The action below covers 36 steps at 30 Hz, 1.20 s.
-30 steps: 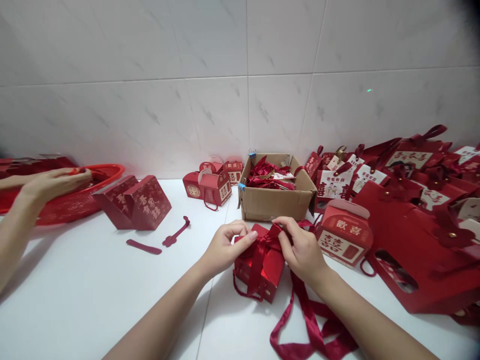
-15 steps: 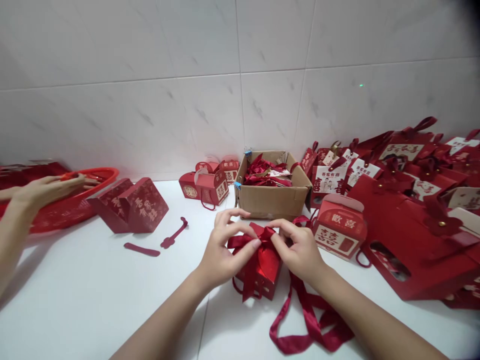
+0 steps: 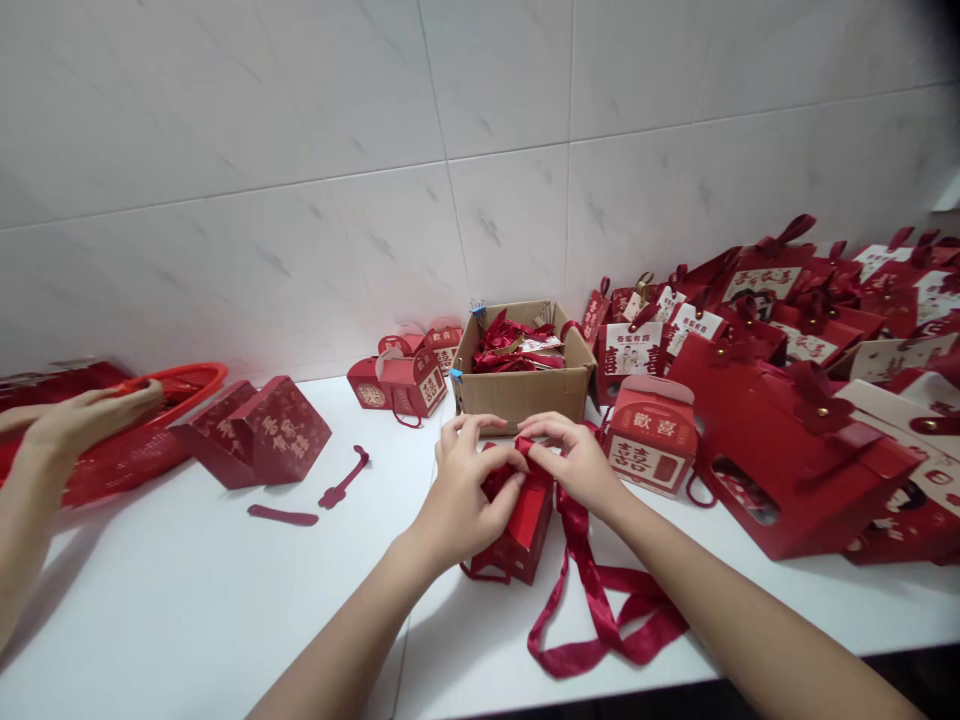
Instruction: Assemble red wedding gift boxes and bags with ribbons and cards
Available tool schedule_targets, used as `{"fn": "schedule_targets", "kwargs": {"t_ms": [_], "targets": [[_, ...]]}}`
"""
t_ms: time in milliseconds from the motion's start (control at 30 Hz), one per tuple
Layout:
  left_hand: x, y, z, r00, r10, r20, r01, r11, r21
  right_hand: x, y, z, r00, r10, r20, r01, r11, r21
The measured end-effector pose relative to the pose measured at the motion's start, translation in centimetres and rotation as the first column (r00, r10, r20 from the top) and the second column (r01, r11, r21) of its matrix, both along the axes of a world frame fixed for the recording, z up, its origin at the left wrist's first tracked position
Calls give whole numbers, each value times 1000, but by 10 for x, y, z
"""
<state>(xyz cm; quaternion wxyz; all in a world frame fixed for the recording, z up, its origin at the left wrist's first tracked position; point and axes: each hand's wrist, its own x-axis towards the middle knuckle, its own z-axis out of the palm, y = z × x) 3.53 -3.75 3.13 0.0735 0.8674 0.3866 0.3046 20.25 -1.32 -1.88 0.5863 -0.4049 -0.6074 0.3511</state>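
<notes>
A small red gift box (image 3: 531,520) stands on the white table in front of me, with both hands at its top. My left hand (image 3: 474,490) is closed over its left side, thumb and index finger pinching at the dark red satin ribbon there; the fingers partly hide the ribbon. At the top of the box, my right hand (image 3: 576,462) pinches a fold of the same ribbon (image 3: 523,445) between thumb and fingers. A long loose length of red ribbon (image 3: 600,600) trails from beneath my right hand onto the table.
Behind the box is a cardboard carton (image 3: 525,393) of ribbons. A small "double happiness" box (image 3: 651,440) and many red gift bags (image 3: 780,450) crowd the right. Leftward lie ribbon strips (image 3: 283,515), a folded red box (image 3: 289,430) and another person's hands (image 3: 90,415) at a red basket (image 3: 142,470).
The view has turned slightly right. The bow's loop and tail, seen before over the box's left and front, no longer show. Both hands remain at the top of the box.
</notes>
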Motion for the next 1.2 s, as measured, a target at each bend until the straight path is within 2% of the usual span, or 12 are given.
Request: {"fn": "schedule_targets", "kwargs": {"t_ms": [67, 233, 333, 433, 533, 633, 767, 1000, 1100, 1200], "targets": [[3, -3, 2, 1000, -10, -26, 11, 1000, 25, 0, 1, 1, 998, 57, -31, -59, 997, -47], [12, -9, 8, 993, -35, -109, 56, 979, 195, 0, 1, 2, 984, 154, -89, -163, 982, -98], [19, -13, 12, 979, -116, -167, 148, 970, 193, 1, 3, 0, 979, 181, -92, -189, 977, -94], [15, -13, 16, 968, -152, -198, 183, 973, 144, 2, 5, -3, 979, 192, -71, -197, 977, -79], [-4, -4, 20, 997, -37, -74, 43, 995, 94, 0, 5, -4, 987, 158, -37, -161, 984, -77], [-28, 10, 18, 998, 66, 9, -66, 998, -24, -2, 2, -4, 995, 98, 0, -98, 992, -75], [-42, 18, 9, 999, -26, -34, 19, 981, -195, -5, -3, -2, 998, 46, 51, -45, 999, -30], [-39, 22, 1, 991, -114, 67, 129, 940, -316, -5, -8, -2, 994, -18, 110, 9, 997, 81], [-38, 25, -3, 977, -86, 195, 155, 915, -372, -5, -9, -2, 990, -24, 142, 5, 991, 132], [-31, 25, -9, 941, 4, 339, 146, 898, -414, -5, -11, -1, 977, -18, 214, -38, 967, 252]]}}
